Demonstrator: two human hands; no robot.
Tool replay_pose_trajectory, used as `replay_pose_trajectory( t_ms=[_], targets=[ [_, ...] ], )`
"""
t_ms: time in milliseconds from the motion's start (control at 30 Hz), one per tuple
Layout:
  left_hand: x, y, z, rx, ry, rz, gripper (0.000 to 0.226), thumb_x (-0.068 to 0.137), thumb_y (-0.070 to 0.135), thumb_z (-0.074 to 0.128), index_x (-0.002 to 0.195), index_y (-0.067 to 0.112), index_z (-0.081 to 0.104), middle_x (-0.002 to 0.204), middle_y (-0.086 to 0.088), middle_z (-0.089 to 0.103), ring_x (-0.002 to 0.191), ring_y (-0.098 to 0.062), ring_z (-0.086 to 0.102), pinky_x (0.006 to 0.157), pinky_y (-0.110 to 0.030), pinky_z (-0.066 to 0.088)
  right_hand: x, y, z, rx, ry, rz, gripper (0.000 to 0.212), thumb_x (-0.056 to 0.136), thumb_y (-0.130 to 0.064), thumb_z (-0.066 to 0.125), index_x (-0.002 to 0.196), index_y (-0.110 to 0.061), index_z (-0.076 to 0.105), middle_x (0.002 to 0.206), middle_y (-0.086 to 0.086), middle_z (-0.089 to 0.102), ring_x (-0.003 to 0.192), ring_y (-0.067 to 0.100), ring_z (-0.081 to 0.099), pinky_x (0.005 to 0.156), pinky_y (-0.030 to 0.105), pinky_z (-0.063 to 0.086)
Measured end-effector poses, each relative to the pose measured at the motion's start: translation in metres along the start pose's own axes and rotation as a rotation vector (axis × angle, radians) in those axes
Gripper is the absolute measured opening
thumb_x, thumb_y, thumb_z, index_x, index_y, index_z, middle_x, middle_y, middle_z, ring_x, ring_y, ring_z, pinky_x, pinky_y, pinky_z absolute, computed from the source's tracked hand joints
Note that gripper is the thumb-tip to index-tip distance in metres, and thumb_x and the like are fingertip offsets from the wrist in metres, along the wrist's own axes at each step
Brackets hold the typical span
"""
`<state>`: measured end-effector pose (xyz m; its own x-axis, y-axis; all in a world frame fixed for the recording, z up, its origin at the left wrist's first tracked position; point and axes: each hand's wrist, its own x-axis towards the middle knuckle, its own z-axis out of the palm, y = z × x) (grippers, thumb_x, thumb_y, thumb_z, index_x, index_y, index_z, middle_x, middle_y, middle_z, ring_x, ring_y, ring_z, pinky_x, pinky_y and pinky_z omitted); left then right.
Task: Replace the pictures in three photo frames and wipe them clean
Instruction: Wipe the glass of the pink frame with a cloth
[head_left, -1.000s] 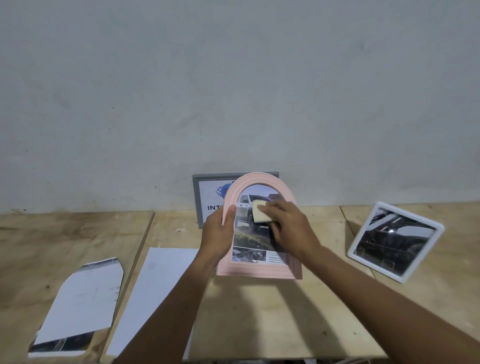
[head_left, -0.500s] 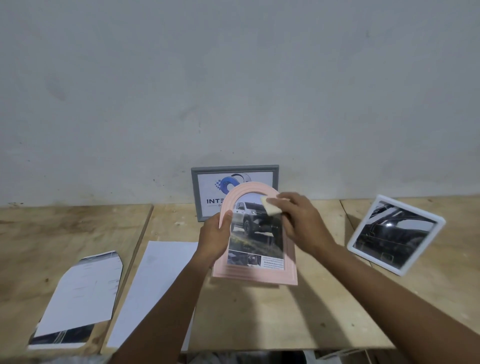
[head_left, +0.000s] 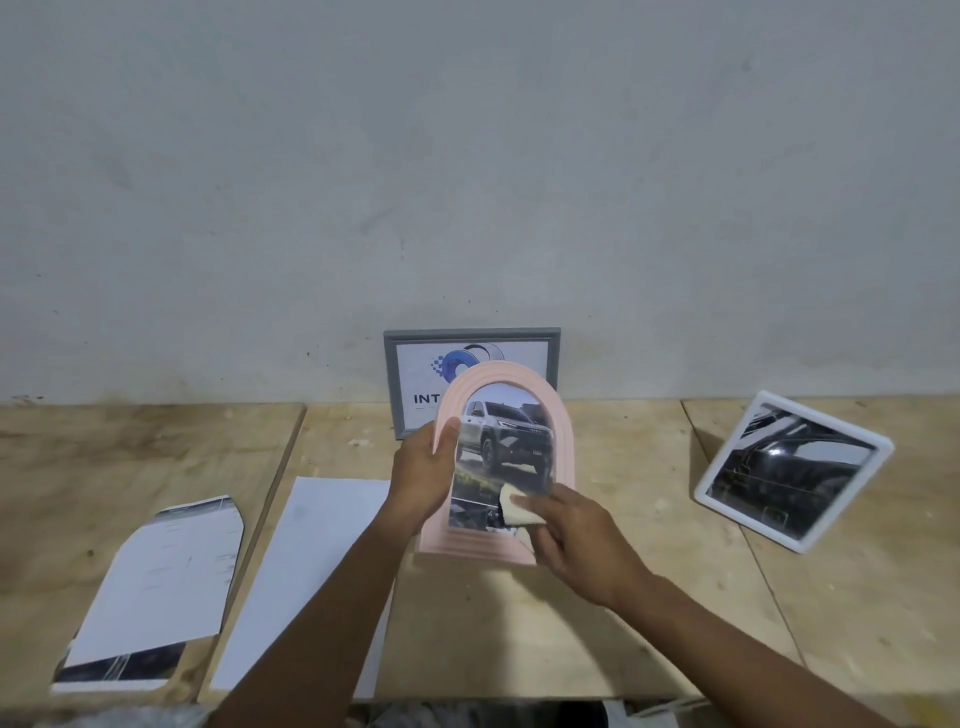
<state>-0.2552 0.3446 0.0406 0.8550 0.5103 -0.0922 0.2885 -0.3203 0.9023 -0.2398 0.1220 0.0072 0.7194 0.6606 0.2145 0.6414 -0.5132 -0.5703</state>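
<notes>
My left hand (head_left: 423, 475) grips the left edge of a pink arched photo frame (head_left: 563, 441), held upright above the table with a picture of a pickup truck in it. My right hand (head_left: 576, 545) holds a small cream cloth pad (head_left: 514, 512) and presses it on the lower part of the frame's glass. Behind it a grey rectangular frame (head_left: 472, 338) with a blue logo picture leans on the wall. A white square frame (head_left: 878, 457) with a dark car picture stands tilted at the right.
A blank white sheet (head_left: 306, 566) lies on the plywood table (head_left: 623, 649) left of my arms. Further left lies a cut arch-shaped printed sheet (head_left: 156, 577). The table's front edge runs along the bottom; the grey wall (head_left: 467, 156) closes the back.
My right hand with the cloth pad has wiped down from the top of the pink frame's glass to its lower part. My left hand still holds the frame's left edge.
</notes>
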Motion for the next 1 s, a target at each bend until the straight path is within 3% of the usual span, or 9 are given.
replay_pose_trajectory(
  t_ms=[100, 167, 233, 333, 400, 600, 767, 867, 1000],
  targets=[
    [0.003, 0.0, -0.001, 0.022, -0.005, 0.018, 0.041, 0.107, 0.045, 0.04, 0.093, 0.014, 0.063, 0.075, -0.001, 0.058, 0.071, -0.017, 0.056, 0.065, -0.031, 0.045, 0.016, -0.003, -0.023, 0.065, -0.023, -0.03, 0.038, 0.084, -0.015, 0.055, 0.115, -0.025, 0.074, 0.099, -0.004, 0.069, 0.089, 0.01, 0.064, 0.079, 0.013, 0.043],
    [0.004, 0.001, 0.001, 0.021, -0.009, 0.013, 0.043, 0.107, 0.045, 0.04, 0.089, 0.013, 0.062, 0.071, 0.0, 0.055, 0.068, -0.017, 0.053, 0.062, -0.03, 0.042, 0.043, 0.003, -0.04, 0.003, 0.138, -0.023, 0.04, 0.084, -0.009, 0.059, 0.12, -0.02, 0.072, 0.101, 0.001, 0.068, 0.091, 0.014, 0.061, 0.081, 0.016, 0.043],
    [0.004, 0.002, 0.007, 0.029, -0.021, 0.017, 0.041, 0.107, 0.046, 0.04, 0.09, 0.016, 0.062, 0.073, -0.001, 0.058, 0.07, -0.017, 0.055, 0.063, -0.03, 0.044, 0.072, 0.014, -0.057, -0.126, 0.246, 0.032, 0.043, 0.087, -0.007, 0.061, 0.129, -0.017, 0.067, 0.112, 0.006, 0.064, 0.098, 0.021, 0.06, 0.087, 0.027, 0.047],
    [0.003, 0.004, 0.014, 0.026, -0.016, 0.009, 0.039, 0.106, 0.048, 0.039, 0.097, 0.019, 0.064, 0.08, 0.001, 0.063, 0.076, -0.016, 0.06, 0.068, -0.03, 0.047, 0.096, 0.03, -0.065, -0.402, 0.071, 0.035, 0.043, 0.09, -0.004, 0.06, 0.131, -0.016, 0.064, 0.132, 0.009, 0.057, 0.105, 0.033, 0.054, 0.084, 0.041, 0.052],
    [0.004, 0.005, 0.014, -0.002, 0.01, -0.006, 0.038, 0.106, 0.05, 0.039, 0.103, 0.021, 0.064, 0.085, 0.003, 0.064, 0.081, -0.016, 0.062, 0.071, -0.03, 0.05, 0.09, 0.035, -0.057, -0.533, -0.032, 0.012, 0.041, 0.091, -0.004, 0.058, 0.13, -0.013, 0.06, 0.136, 0.012, 0.052, 0.105, 0.036, 0.051, 0.077, 0.043, 0.051],
    [0.004, -0.003, 0.007, -0.066, 0.037, -0.033, 0.036, 0.105, 0.05, 0.041, 0.107, 0.022, 0.065, 0.089, 0.001, 0.067, 0.085, -0.017, 0.065, 0.074, -0.032, 0.053, 0.037, 0.035, -0.021, -0.481, 0.036, 0.025, 0.034, 0.082, -0.011, 0.067, 0.116, -0.012, 0.064, 0.119, 0.01, 0.055, 0.088, 0.034, 0.053, 0.06, 0.045, 0.052],
    [0.005, -0.007, 0.004, -0.046, 0.041, -0.033, 0.031, 0.105, 0.047, 0.042, 0.107, 0.023, 0.061, 0.09, 0.005, 0.064, 0.085, -0.015, 0.064, 0.069, -0.026, 0.052, -0.002, 0.027, -0.008, -0.408, -0.104, -0.047, 0.032, 0.081, -0.022, 0.053, 0.109, -0.019, 0.067, 0.11, 0.002, 0.054, 0.087, 0.027, 0.052, 0.061, 0.037, 0.048],
    [0.005, -0.006, 0.004, -0.01, 0.039, -0.02, 0.029, 0.105, 0.046, 0.042, 0.106, 0.023, 0.06, 0.088, 0.004, 0.063, 0.082, -0.014, 0.063, 0.07, -0.027, 0.053, 0.01, 0.025, -0.021, -0.284, -0.189, -0.017, 0.032, 0.085, -0.03, 0.048, 0.106, -0.027, 0.072, 0.106, -0.002, 0.055, 0.091, 0.024, 0.054, 0.072, 0.038, 0.052],
    [0.003, -0.003, 0.007, -0.002, 0.024, 0.023, 0.03, 0.106, 0.045, 0.043, 0.102, 0.022, 0.062, 0.085, 0.001, 0.065, 0.08, -0.016, 0.065, 0.068, -0.029, 0.054, 0.066, 0.03, -0.049, -0.364, 0.057, 0.034, 0.032, 0.088, -0.015, 0.061, 0.118, -0.014, 0.071, 0.112, 0.01, 0.056, 0.094, 0.032, 0.055, 0.072, 0.043, 0.054]
  ],
)
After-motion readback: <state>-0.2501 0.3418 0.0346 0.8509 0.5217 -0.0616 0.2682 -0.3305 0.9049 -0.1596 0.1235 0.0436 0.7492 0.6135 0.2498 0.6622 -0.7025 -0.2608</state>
